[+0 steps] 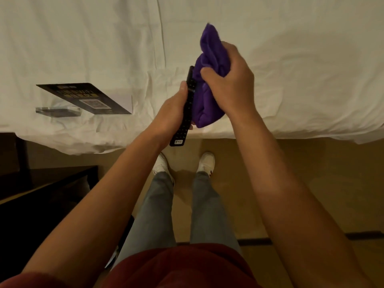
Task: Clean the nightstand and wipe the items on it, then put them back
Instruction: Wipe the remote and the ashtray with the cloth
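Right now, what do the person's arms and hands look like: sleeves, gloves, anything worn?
Both forearms are bare from the elbow down, with no gloves. No watch, ring or band shows on the left hand or the right hand. A dark red sleeve edge shows at the lower left, matching the dark red top. No markings are visible on either arm.

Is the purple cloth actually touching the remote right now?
Touching. The head view shows the purple cloth, gripped by the right hand, bunched directly against the side of the remote held in the left hand.
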A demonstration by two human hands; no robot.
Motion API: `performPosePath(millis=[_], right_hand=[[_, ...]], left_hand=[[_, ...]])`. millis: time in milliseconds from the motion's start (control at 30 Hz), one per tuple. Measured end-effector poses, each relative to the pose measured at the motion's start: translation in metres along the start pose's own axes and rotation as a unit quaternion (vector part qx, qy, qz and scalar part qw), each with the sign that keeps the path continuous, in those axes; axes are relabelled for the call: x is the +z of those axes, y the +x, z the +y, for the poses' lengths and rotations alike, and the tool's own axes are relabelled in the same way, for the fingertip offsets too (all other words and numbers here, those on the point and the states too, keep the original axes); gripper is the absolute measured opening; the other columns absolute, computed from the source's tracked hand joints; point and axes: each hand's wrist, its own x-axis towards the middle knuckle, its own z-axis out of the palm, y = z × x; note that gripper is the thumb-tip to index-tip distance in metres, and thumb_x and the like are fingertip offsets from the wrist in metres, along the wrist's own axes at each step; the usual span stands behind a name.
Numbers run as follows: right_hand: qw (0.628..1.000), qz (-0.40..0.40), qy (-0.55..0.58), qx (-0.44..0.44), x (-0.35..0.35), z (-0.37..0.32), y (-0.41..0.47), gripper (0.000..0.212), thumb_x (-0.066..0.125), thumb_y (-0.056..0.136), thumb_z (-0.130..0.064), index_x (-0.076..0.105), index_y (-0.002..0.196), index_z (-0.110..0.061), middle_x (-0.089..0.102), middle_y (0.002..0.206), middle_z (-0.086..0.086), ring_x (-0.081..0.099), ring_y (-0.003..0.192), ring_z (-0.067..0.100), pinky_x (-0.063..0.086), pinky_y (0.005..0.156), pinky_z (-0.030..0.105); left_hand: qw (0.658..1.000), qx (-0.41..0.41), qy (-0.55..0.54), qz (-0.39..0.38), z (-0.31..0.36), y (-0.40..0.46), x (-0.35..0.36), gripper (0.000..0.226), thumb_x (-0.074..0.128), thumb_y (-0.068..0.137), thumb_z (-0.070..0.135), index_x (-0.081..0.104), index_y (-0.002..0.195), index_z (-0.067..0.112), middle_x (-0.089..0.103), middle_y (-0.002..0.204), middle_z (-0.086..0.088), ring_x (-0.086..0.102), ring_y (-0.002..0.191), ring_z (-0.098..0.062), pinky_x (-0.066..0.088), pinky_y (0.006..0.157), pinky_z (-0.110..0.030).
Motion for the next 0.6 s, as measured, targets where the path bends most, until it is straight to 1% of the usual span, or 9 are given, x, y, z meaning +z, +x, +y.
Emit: performPosePath(millis=[100, 167, 233, 267, 333, 367, 467, 533, 600], right_hand=[[0.999, -0.009, -0.032, -0.009, 0.019, 0.003, -0.007, 0.049, 0.066, 0.093, -0.033, 0.056, 0.14, -0.024, 0.065, 0.118, -0.001, 0.063, 0.099, 0.01, 0.057, 0.084, 0.026], [0.997, 0.006, -0.072, -0.036, 0.03, 0.008, -0.024, 0.049, 0.064, 0.094, -0.036, 0.055, 0.141, -0.025, 0.062, 0.118, -0.001, 0.059, 0.096, 0.007, 0.051, 0.076, 0.017], [0.993, 0.01, -0.106, -0.055, 0.036, 0.013, -0.044, 0.05, 0.063, 0.095, -0.036, 0.055, 0.142, -0.026, 0.06, 0.118, -0.001, 0.06, 0.097, 0.011, 0.053, 0.075, 0.022], [0.991, 0.003, -0.121, -0.058, 0.037, 0.016, -0.052, 0.051, 0.063, 0.094, -0.036, 0.054, 0.143, -0.026, 0.059, 0.118, 0.0, 0.061, 0.098, 0.014, 0.055, 0.076, 0.029], [0.984, -0.027, -0.165, -0.064, 0.039, 0.023, -0.067, 0.054, 0.063, 0.092, -0.034, 0.053, 0.144, -0.027, 0.059, 0.121, 0.001, 0.061, 0.1, 0.019, 0.058, 0.078, 0.039], [0.98, -0.046, -0.182, -0.061, 0.039, 0.026, -0.073, 0.055, 0.063, 0.091, -0.034, 0.052, 0.144, -0.028, 0.058, 0.122, 0.002, 0.061, 0.101, 0.021, 0.058, 0.079, 0.042], [0.982, -0.076, -0.172, -0.031, 0.037, 0.033, -0.082, 0.055, 0.063, 0.093, -0.035, 0.049, 0.146, -0.029, 0.058, 0.122, 0.001, 0.06, 0.101, 0.02, 0.058, 0.082, 0.042], [0.982, -0.086, -0.164, -0.023, 0.034, 0.036, -0.084, 0.055, 0.063, 0.093, -0.036, 0.049, 0.146, -0.03, 0.058, 0.122, 0.0, 0.06, 0.101, 0.018, 0.058, 0.082, 0.038], [0.98, -0.102, -0.17, -0.029, 0.033, 0.038, -0.084, 0.055, 0.063, 0.092, -0.037, 0.05, 0.145, -0.031, 0.059, 0.121, 0.0, 0.061, 0.1, 0.019, 0.057, 0.081, 0.038]], left_hand=[[0.998, 0.011, -0.049, 0.045, 0.003, 0.007, 0.007, 0.059, 0.025, 0.105, 0.062, 0.069, 0.124, 0.028, 0.079, 0.107, 0.003, 0.075, 0.101, -0.011, 0.058, 0.095, -0.033], [0.994, 0.01, -0.091, 0.064, 0.004, 0.011, 0.009, 0.054, 0.028, 0.107, 0.057, 0.07, 0.121, 0.027, 0.079, 0.107, 0.002, 0.075, 0.101, -0.012, 0.058, 0.092, -0.032], [0.986, -0.009, -0.165, 0.037, -0.001, 0.012, 0.009, 0.049, 0.033, 0.108, 0.052, 0.072, 0.118, 0.024, 0.078, 0.108, -0.001, 0.074, 0.105, -0.014, 0.058, 0.09, -0.03], [0.969, -0.029, -0.245, 0.011, -0.004, 0.01, 0.009, 0.049, 0.035, 0.109, 0.049, 0.071, 0.122, 0.019, 0.077, 0.112, -0.004, 0.071, 0.111, -0.016, 0.056, 0.096, -0.031], [0.906, -0.065, -0.417, -0.027, -0.01, 0.007, 0.006, 0.047, 0.037, 0.11, 0.046, 0.061, 0.131, 0.011, 0.069, 0.122, -0.01, 0.062, 0.12, -0.023, 0.047, 0.112, -0.037], [0.884, -0.069, -0.462, -0.032, -0.013, 0.007, 0.004, 0.045, 0.038, 0.109, 0.046, 0.058, 0.131, 0.012, 0.064, 0.126, -0.013, 0.06, 0.12, -0.025, 0.043, 0.116, -0.04], [0.882, -0.069, -0.465, -0.02, -0.018, 0.007, 0.006, 0.05, 0.036, 0.107, 0.053, 0.057, 0.123, 0.011, 0.062, 0.132, -0.018, 0.06, 0.118, -0.028, 0.04, 0.118, -0.045], [0.888, -0.074, -0.454, -0.006, -0.018, 0.009, 0.008, 0.05, 0.036, 0.107, 0.053, 0.057, 0.12, 0.01, 0.067, 0.116, -0.015, 0.061, 0.112, -0.029, 0.039, 0.118, -0.046], [0.886, -0.072, -0.458, 0.021, -0.017, 0.015, 0.005, 0.052, 0.035, 0.107, 0.055, 0.06, 0.116, 0.01, 0.067, 0.098, -0.009, 0.064, 0.099, -0.024, 0.043, 0.113, -0.044]])
